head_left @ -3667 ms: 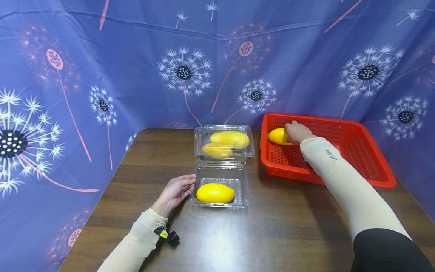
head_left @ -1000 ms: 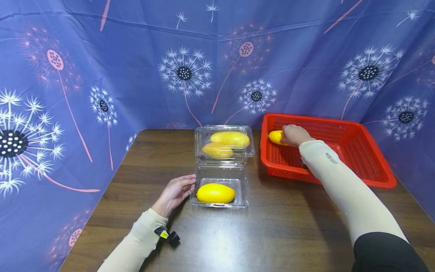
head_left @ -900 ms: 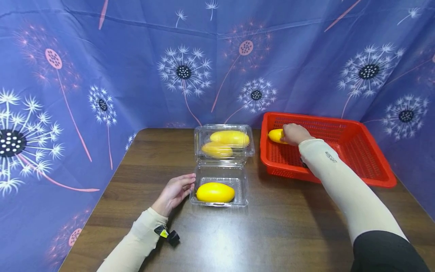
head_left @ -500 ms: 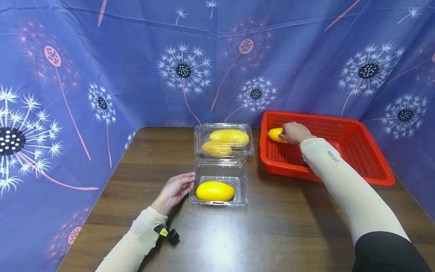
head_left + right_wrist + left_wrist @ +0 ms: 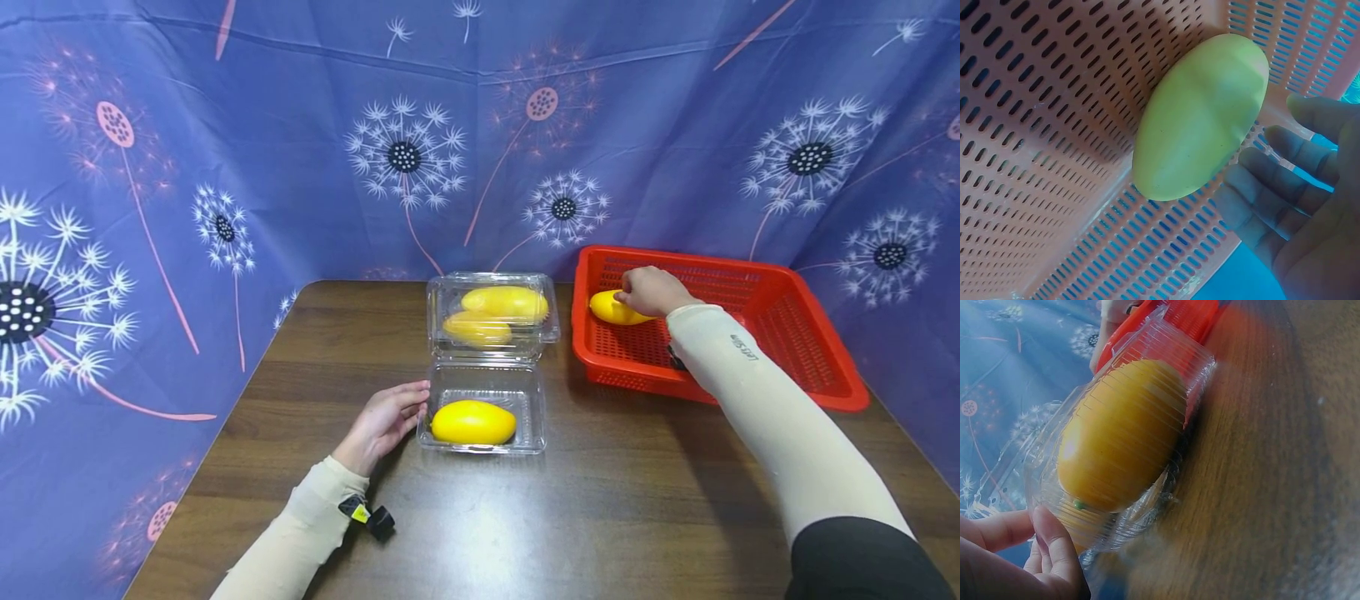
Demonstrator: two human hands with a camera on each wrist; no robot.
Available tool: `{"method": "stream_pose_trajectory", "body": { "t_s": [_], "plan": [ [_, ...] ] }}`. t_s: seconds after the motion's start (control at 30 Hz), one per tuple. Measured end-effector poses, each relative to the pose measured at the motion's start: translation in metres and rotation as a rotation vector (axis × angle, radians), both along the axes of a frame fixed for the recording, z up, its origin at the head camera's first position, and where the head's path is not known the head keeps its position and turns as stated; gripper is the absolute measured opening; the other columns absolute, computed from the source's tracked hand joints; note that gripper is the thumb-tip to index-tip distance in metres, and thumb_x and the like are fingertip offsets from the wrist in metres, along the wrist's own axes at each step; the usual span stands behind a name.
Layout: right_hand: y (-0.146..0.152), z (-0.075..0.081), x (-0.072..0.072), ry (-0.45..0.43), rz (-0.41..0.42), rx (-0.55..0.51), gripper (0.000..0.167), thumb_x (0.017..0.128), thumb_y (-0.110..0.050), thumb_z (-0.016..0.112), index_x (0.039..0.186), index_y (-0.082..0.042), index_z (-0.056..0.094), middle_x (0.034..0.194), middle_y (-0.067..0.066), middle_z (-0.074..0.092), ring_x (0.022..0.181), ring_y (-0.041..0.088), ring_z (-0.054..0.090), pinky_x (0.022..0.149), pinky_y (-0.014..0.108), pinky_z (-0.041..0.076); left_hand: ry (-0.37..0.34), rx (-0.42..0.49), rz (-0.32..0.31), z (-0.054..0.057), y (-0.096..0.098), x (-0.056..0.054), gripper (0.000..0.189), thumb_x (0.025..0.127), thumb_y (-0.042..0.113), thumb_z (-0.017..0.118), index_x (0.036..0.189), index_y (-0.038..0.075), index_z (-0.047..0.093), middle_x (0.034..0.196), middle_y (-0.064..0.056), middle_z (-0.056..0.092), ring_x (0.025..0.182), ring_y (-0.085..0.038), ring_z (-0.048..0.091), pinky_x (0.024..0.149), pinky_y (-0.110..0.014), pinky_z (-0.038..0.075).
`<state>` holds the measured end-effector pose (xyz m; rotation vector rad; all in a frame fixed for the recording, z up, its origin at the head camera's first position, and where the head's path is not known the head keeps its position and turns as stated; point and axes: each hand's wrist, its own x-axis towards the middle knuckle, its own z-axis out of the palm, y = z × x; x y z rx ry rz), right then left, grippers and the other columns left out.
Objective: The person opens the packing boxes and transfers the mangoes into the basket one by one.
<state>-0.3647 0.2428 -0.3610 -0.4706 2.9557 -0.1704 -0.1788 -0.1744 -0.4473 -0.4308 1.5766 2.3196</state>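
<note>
My left hand [image 5: 386, 421] pinches the left rim of a clear plastic clamshell container [image 5: 528, 387], which stands open. In the left wrist view its thumb and fingers meet at the rim. One yellow mango [image 5: 474, 422] lies in the base and shows through the clear wall. Inside the red basket [image 5: 817, 333], another yellow mango [image 5: 613, 309] rests near the left end. My right hand [image 5: 652, 292] hovers over that mango's right end. In the right wrist view the fingers [image 5: 1291, 181] are spread and loosely bent, with a gap between them and the mango.
Behind the raised lid, two more mangoes [image 5: 506, 304] show through clear plastic. All stands on a brown wooden table [image 5: 600, 500]. A blue dandelion-print cloth [image 5: 300, 125] hangs along the back and sides. The red basket has raised, slotted walls.
My right hand has let go of the mango in the basket and drawn slightly back and up. That mango lies turned, more of it showing. My left hand has stayed at the container.
</note>
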Motion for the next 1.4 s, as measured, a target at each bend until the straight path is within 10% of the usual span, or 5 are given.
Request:
{"method": "stream_pose_trajectory", "body": {
  "t_s": [1.4],
  "plan": [
    [-0.022,0.03,0.018,0.06,0.054,-0.047,0.031,0.092,-0.027,0.064,0.108,0.0,0.067,0.099,0.016,0.07,0.084,0.029,0.059,0.086,0.049,0.053,0.001,0.006,-0.011,0.001,0.0,0.002,0.04,0.095,-0.004,0.051,0.134,-0.012,0.042,0.081,0.005,0.063,0.065,-0.003,0.057,0.066,-0.012,0.052]
  ]
}}
